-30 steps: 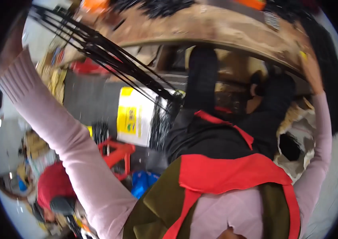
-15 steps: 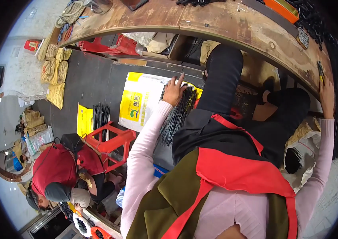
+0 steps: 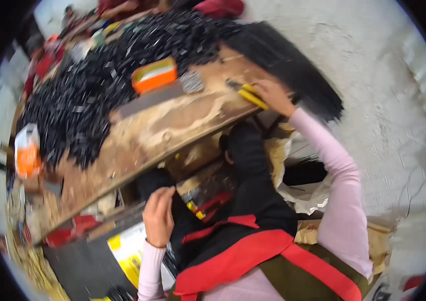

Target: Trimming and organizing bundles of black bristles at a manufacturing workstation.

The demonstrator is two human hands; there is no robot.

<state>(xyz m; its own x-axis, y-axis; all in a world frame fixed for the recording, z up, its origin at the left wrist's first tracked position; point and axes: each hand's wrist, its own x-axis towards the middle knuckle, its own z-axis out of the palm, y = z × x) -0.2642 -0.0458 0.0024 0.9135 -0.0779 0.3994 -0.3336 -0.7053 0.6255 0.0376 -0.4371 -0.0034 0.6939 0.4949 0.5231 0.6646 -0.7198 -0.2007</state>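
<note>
My head: carries the fisheye, on my side of the wooden table (image 3: 127,150), looking down.
Table: crosses my view aslant, stretching away toward upper left.
Red apron (image 3: 238,261): close under the lens, below the table's edge.

This looks like a workshop: scuffed wooden bench (image 3: 137,142), heaped black parts (image 3: 85,90), yellow-handled pliers (image 3: 251,96).

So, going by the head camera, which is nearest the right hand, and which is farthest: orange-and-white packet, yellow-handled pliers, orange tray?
From the right hand:
1. Yellow-handled pliers, right by the fingers.
2. Orange tray, left of the pliers.
3. Orange-and-white packet, far left.
</note>
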